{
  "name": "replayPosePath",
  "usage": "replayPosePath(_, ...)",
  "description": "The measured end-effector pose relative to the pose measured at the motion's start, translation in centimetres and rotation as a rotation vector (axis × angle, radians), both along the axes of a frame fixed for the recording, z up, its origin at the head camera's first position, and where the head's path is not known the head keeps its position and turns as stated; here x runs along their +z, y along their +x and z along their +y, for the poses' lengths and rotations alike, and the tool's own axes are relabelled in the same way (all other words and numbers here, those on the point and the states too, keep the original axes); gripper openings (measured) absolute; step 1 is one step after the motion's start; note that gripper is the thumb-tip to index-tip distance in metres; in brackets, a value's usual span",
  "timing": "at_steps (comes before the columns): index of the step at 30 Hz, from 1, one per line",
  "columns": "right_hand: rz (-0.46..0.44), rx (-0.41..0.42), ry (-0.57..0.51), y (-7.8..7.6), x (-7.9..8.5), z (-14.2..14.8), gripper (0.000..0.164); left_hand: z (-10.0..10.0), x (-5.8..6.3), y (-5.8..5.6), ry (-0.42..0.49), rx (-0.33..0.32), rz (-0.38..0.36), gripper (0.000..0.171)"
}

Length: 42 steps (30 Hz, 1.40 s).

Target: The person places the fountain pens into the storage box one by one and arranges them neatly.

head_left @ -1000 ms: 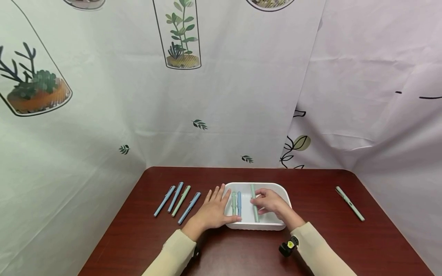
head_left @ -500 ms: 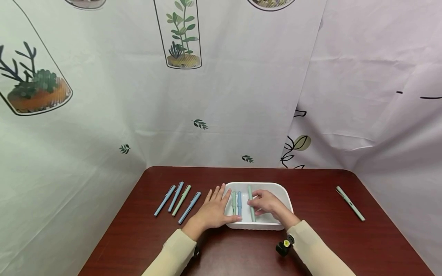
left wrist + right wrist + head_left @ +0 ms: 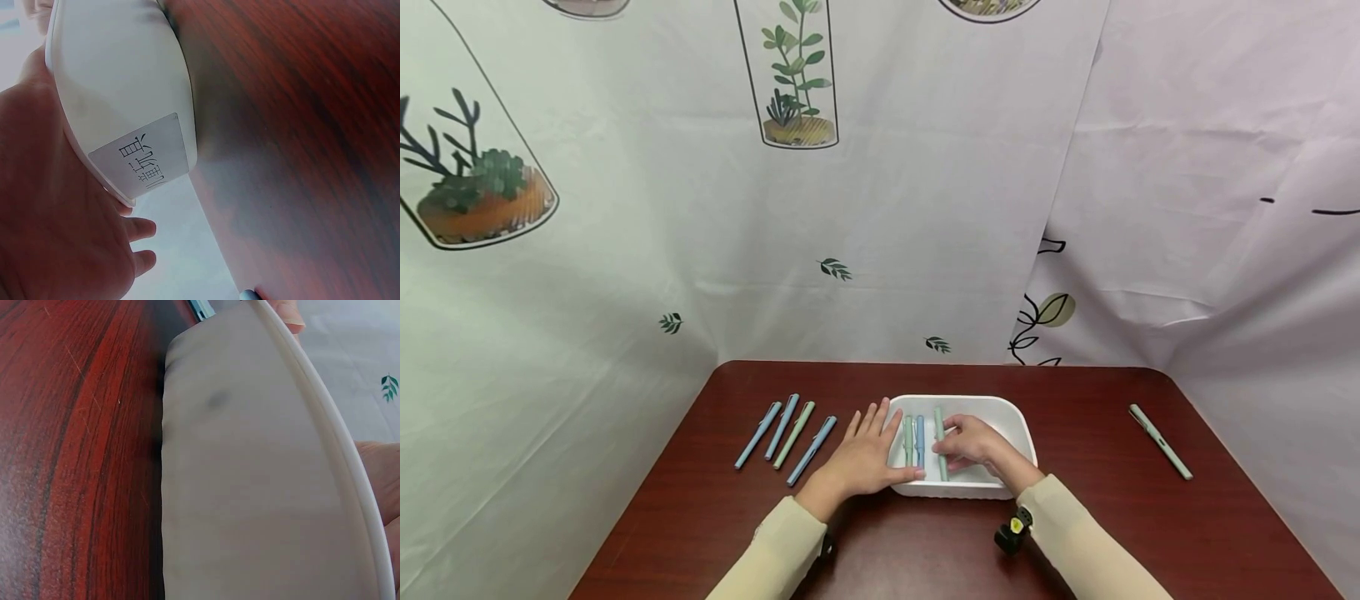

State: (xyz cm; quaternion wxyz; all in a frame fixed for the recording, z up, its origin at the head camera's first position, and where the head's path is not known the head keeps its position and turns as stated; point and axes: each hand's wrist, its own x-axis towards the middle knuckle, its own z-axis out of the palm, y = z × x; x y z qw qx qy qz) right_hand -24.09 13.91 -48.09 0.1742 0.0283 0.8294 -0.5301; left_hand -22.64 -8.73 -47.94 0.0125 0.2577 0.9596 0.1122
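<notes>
A white tray (image 3: 955, 492) stands on the table, with a green pen (image 3: 908, 442) and a blue pen (image 3: 921, 442) side by side in its left part. My right hand (image 3: 973, 442) reaches into the tray and pinches a pale green pen (image 3: 939, 425) between thumb and fingers, just right of the blue one. Fingers spread straight, my left hand (image 3: 865, 458) rests on the tray's left rim. In the left wrist view that hand lies along the rim above a printed label (image 3: 144, 156). The tray wall (image 3: 250, 456) hides most of the right hand in the right wrist view.
Left of the tray, several blue and green pens lie slanted on the dark red table (image 3: 880, 550), among them a blue pen (image 3: 812, 451). A single green pen (image 3: 1161, 442) lies far right. A patterned cloth (image 3: 880, 208) hangs behind the table.
The right hand has moved left inside the tray with the pale green pen, closer to the blue pen. The left hand has stayed on the rim.
</notes>
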Motion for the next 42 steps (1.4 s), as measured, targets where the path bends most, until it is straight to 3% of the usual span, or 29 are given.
replayPosePath(12, -0.011, -0.005, 0.005, -0.3, 0.0, -0.7, 0.065, 0.2, 0.0, 0.0, -0.009, -0.001, -0.009, 0.108)
replayPosePath(33, -0.058, -0.036, 0.002, -0.5, -0.5, -1.4, 0.063, 0.0, 0.2, 0.0, 0.005, 0.0, -0.013, 0.107)
replayPosePath(42, -0.021, -0.025, 0.086, -0.3, -0.2, -1.9, 0.06, 0.0, 0.1, 0.0, 0.001, 0.0, -0.012, 0.108)
